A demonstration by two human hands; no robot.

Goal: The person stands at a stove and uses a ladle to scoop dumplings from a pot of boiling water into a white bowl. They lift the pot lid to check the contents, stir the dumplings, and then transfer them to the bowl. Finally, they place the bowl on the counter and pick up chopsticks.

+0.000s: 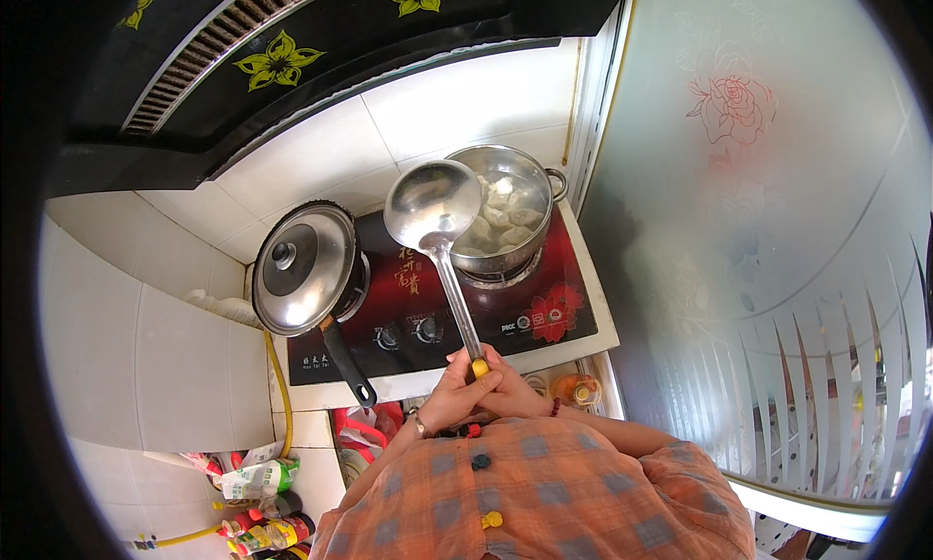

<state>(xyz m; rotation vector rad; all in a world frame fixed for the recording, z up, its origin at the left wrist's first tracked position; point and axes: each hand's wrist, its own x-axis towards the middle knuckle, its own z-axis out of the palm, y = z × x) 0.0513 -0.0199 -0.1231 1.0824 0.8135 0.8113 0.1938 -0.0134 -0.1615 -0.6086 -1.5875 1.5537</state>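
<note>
Both my left hand [458,394] and my right hand [512,389] are closed together around the yellow-ended handle of a stainless steel ladle [433,201]. The ladle points away from me over the gas stove, its rounded bowl overlapping the left part of a steel pot [503,259] in my view. Whether the ladle touches the pot cannot be made out. Pale dumplings [503,216] sit in cloudy liquid inside the pot, which stands on the right burner. The ladle bowl hides part of the pot's left rim.
A lidded frying pan [305,274] rests on the left burner, its black handle [348,363] projecting past the stove's front edge. The range hood [219,108] hangs above. Frosted glass [700,254] borders the right side. Bottles [280,534] and a yellow hose [278,392] are at left.
</note>
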